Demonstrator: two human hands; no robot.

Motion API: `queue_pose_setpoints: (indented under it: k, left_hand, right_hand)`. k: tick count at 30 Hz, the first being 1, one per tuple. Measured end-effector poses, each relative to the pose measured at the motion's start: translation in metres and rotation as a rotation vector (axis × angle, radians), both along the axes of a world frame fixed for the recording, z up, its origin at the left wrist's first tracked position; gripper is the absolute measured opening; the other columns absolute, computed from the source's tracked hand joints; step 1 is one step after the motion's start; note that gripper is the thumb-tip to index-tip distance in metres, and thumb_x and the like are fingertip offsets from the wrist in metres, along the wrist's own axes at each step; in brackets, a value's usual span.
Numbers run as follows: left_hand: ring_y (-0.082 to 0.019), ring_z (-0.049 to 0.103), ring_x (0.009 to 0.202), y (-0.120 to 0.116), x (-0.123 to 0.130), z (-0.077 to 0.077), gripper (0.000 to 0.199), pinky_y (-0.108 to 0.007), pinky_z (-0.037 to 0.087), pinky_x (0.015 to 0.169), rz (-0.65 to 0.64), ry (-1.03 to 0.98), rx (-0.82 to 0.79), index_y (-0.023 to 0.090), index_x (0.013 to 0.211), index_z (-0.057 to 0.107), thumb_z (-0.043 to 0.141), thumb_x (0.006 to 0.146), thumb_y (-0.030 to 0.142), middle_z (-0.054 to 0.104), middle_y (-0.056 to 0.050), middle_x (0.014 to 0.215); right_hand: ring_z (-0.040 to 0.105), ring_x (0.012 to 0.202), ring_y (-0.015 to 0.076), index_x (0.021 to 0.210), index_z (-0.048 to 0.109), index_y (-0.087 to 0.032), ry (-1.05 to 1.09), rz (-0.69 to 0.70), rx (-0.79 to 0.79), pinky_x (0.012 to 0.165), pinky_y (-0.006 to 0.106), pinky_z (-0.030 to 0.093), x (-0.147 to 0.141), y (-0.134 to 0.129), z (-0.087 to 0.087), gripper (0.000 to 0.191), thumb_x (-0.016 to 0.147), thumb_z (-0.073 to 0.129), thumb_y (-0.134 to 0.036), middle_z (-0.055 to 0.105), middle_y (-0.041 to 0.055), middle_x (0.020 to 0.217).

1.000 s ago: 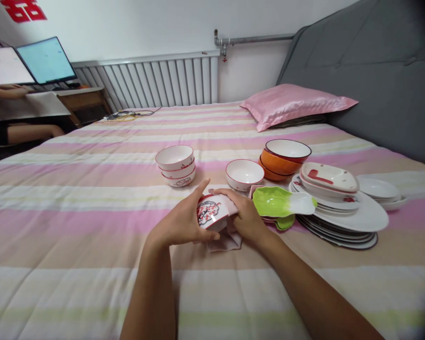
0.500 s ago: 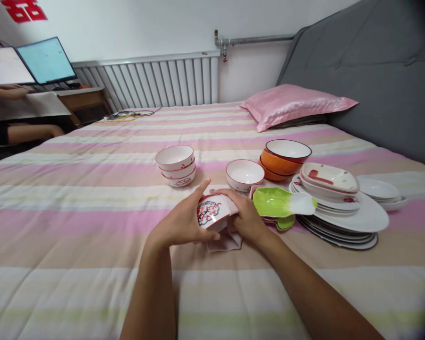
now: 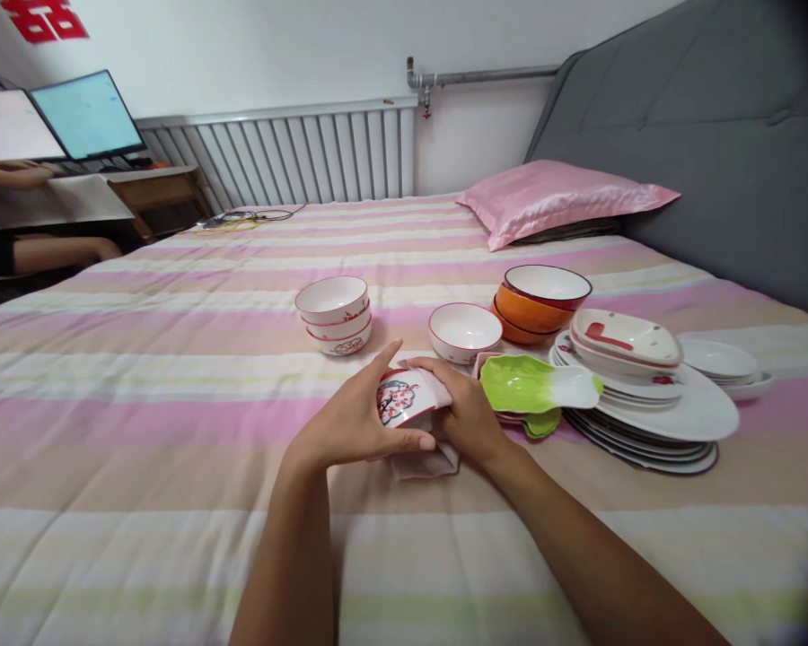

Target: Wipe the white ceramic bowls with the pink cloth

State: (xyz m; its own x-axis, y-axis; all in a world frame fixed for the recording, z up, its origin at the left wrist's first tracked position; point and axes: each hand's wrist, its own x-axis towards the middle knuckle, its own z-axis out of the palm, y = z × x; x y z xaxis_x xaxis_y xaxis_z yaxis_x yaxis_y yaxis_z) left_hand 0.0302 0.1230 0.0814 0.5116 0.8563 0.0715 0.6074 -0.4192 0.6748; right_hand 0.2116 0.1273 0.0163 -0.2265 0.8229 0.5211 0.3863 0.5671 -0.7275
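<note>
Between my hands a white bowl (image 3: 405, 400) with a red rim and a blossom drawing is tipped on its side, above the bed. My left hand (image 3: 356, 413) grips its left side, thumb along the near edge. My right hand (image 3: 468, 408) holds a pale pink cloth (image 3: 427, 463) against the bowl's right side; part of the cloth hangs below. Beyond them stand a stack of similar bowls (image 3: 333, 314) and a single bowl (image 3: 465, 333). Just right of my right hand lies a green cabbage-shaped dish (image 3: 531, 384) on other dishes.
Orange bowls (image 3: 535, 309) are stacked at the right, near a pile of white plates (image 3: 700, 408) topped by an oval dish (image 3: 626, 337). A pink pillow (image 3: 566, 197) lies by the grey headboard (image 3: 700, 135). At far left a person's arm (image 3: 10, 175) rests by two monitors (image 3: 89, 115).
The bowl has turned slightly in my hands, and my left thumb has slid a little to the right along its near edge. The other dishes stay where they were.
</note>
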Motion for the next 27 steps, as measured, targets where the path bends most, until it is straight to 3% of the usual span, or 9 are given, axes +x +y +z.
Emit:
queue_pose_setpoints:
  k: [10, 16, 21, 24, 27]
  left_hand:
    - [-0.036, 0.039, 0.130, -0.005, 0.008, 0.003, 0.112, -0.048, 0.036, 0.105, 0.050, 0.090, 0.039, 0.017, 0.146, 0.022, 0.073, 0.057, 0.062, 0.035, -0.015, 0.148]
    - [-0.035, 0.056, 0.108, -0.006, 0.009, 0.004, 0.095, -0.045, 0.048, 0.083, 0.176, 0.127, 0.028, 0.022, 0.145, 0.027, 0.070, 0.062, 0.041, 0.056, -0.013, 0.128]
    - [-0.029, 0.061, 0.091, -0.006, 0.015, 0.003, 0.093, -0.038, 0.050, 0.071, 0.185, 0.062, 0.119, 0.026, 0.143, 0.029, 0.068, 0.059, 0.028, 0.063, -0.008, 0.109]
    - [-0.026, 0.061, 0.092, -0.005, 0.021, -0.001, 0.093, -0.037, 0.050, 0.076, 0.115, -0.051, 0.179, 0.025, 0.142, 0.030, 0.069, 0.057, 0.024, 0.062, -0.007, 0.113]
    - [-0.028, 0.056, 0.107, -0.002, 0.024, -0.006, 0.094, -0.038, 0.047, 0.089, 0.033, -0.140, 0.195, 0.024, 0.142, 0.030, 0.070, 0.057, 0.023, 0.054, -0.008, 0.129]
  right_hand:
    - [0.058, 0.113, 0.0218, 0.124, 0.050, -0.023, -0.101, 0.015, 0.134, 0.095, 0.037, 0.046, -0.005, -0.004, 0.001, 0.049, 0.077, 0.052, -0.010, 0.061, 0.0058, 0.124]
    - [0.058, 0.112, 0.0214, 0.125, 0.048, -0.024, -0.093, -0.003, 0.137, 0.094, 0.036, 0.047, -0.005, -0.003, -0.002, 0.056, 0.072, 0.049, -0.006, 0.060, 0.0047, 0.125]
    - [0.059, 0.110, 0.0210, 0.124, 0.048, -0.025, -0.029, -0.053, 0.177, 0.093, 0.036, 0.048, -0.004, -0.005, 0.001, 0.052, 0.074, 0.049, -0.009, 0.062, 0.0040, 0.123]
    - [0.060, 0.107, 0.0211, 0.121, 0.051, -0.025, 0.032, -0.164, 0.265, 0.092, 0.035, 0.048, -0.001, -0.008, 0.005, 0.046, 0.077, 0.049, -0.013, 0.064, 0.0041, 0.118]
    - [0.061, 0.104, 0.0215, 0.118, 0.053, -0.026, 0.027, -0.265, 0.327, 0.090, 0.036, 0.048, 0.001, -0.008, 0.006, 0.040, 0.080, 0.048, -0.015, 0.066, 0.0043, 0.114]
